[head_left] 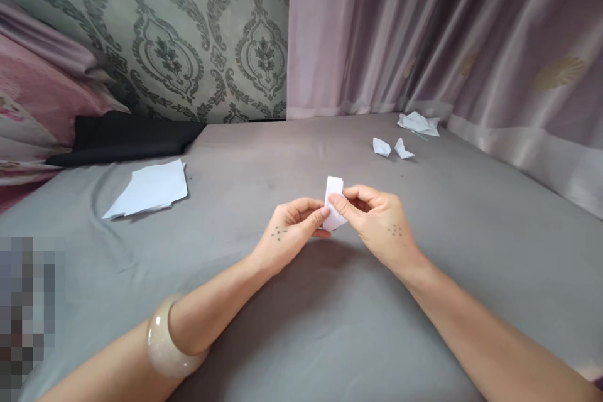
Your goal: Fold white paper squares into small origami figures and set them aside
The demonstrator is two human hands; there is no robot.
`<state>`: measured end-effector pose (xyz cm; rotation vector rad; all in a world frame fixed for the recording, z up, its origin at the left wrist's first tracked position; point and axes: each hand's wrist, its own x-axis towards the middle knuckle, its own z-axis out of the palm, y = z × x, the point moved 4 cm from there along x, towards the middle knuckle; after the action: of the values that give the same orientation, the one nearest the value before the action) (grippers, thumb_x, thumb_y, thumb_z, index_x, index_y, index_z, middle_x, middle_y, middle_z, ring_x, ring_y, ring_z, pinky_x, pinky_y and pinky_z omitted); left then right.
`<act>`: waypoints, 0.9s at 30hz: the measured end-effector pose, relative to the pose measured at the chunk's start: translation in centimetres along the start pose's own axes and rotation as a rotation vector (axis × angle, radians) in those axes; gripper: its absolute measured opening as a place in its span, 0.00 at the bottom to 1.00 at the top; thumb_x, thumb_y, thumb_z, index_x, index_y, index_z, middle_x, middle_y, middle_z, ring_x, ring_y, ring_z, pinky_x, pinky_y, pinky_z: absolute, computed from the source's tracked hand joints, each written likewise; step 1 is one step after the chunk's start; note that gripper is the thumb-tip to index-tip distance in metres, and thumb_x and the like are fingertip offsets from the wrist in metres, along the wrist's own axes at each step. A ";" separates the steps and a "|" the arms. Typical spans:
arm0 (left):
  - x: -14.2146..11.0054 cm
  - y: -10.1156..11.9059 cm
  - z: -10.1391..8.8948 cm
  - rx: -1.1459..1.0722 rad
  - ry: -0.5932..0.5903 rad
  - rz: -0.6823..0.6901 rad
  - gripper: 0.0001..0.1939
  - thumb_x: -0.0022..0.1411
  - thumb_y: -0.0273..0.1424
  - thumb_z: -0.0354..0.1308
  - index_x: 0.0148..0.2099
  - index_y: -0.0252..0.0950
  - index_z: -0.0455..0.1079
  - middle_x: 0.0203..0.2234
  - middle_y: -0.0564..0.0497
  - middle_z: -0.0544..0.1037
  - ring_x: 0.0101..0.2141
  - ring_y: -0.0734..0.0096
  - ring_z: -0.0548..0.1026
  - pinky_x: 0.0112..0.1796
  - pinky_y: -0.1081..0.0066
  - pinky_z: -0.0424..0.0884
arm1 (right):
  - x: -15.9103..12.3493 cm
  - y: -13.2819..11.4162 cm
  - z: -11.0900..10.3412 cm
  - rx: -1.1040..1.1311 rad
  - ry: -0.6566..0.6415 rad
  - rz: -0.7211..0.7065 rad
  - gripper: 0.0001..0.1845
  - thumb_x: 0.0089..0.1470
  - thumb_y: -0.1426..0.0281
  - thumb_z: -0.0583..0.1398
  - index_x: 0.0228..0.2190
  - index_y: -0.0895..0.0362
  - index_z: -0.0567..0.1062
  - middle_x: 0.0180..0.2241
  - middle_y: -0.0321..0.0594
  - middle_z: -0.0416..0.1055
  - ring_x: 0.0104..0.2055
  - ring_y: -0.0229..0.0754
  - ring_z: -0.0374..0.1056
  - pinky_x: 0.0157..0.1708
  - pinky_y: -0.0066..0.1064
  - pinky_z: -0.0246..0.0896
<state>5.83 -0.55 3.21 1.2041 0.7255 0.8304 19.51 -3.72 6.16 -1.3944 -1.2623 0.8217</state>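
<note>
A small folded piece of white paper (333, 191) is held upright just above the grey sheet in the middle of the view. My left hand (289, 231) pinches its lower left side with thumb and fingertips. My right hand (377, 220) pinches it from the right, fingers curled round its edge. The lower half of the paper is hidden between my fingers. A pale bangle (162, 345) sits on my left forearm.
A stack of white paper sheets (151, 191) lies on the grey bedsheet (282, 326) at the left. Two small folded paper pieces (393, 148) and more crumpled paper (419, 122) lie at the far right. A black cloth (127, 135) and curtains (447, 31) border the back.
</note>
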 end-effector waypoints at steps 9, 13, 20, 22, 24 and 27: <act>0.0 0.9 -0.7 -0.104 0.162 0.129 0.09 0.55 0.35 0.63 0.36 0.36 0.75 0.33 0.50 0.76 0.34 0.72 0.74 0.30 0.72 0.76 | -0.6 0.2 0.9 -0.062 -0.016 -0.006 0.12 0.50 0.59 0.62 0.26 0.53 0.77 0.26 0.36 0.74 0.29 0.38 0.68 0.30 0.30 0.62; -0.2 1.2 -0.7 -0.053 0.177 0.186 0.08 0.54 0.35 0.63 0.35 0.36 0.76 0.31 0.50 0.78 0.32 0.71 0.74 0.30 0.72 0.75 | -0.5 0.6 1.2 -0.056 -0.014 -0.016 0.12 0.50 0.58 0.63 0.26 0.53 0.77 0.26 0.35 0.74 0.29 0.39 0.68 0.30 0.31 0.62; -0.5 1.7 -1.0 0.025 0.255 0.279 0.08 0.56 0.34 0.62 0.35 0.35 0.76 0.30 0.51 0.77 0.27 0.74 0.73 0.28 0.72 0.74 | -0.3 0.9 1.0 0.014 0.043 -0.041 0.14 0.47 0.59 0.65 0.34 0.53 0.76 0.32 0.38 0.75 0.34 0.40 0.70 0.36 0.33 0.66; -0.5 1.8 -1.1 0.022 0.284 0.286 0.08 0.56 0.34 0.62 0.35 0.35 0.76 0.29 0.51 0.77 0.27 0.75 0.73 0.27 0.72 0.74 | -0.3 0.9 0.9 -0.006 0.070 -0.039 0.12 0.47 0.59 0.65 0.32 0.53 0.75 0.31 0.38 0.75 0.32 0.39 0.70 0.36 0.33 0.66; -0.5 1.7 -1.2 0.027 0.304 0.276 0.08 0.55 0.34 0.62 0.35 0.35 0.76 0.28 0.51 0.77 0.25 0.76 0.72 0.27 0.73 0.74 | -0.3 0.8 0.8 -0.026 0.076 -0.033 0.11 0.48 0.59 0.65 0.30 0.54 0.75 0.29 0.37 0.74 0.31 0.38 0.69 0.34 0.32 0.65; -0.5 1.7 -1.2 0.026 0.306 0.264 0.09 0.55 0.34 0.62 0.36 0.35 0.77 0.29 0.51 0.78 0.25 0.75 0.72 0.27 0.73 0.75 | -0.5 0.8 0.9 -0.033 0.075 -0.037 0.11 0.48 0.59 0.64 0.30 0.54 0.75 0.29 0.37 0.73 0.30 0.38 0.68 0.33 0.31 0.65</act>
<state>4.28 -0.11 4.67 1.2262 0.8355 1.2467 18.75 -3.87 5.14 -1.4114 -1.2443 0.7201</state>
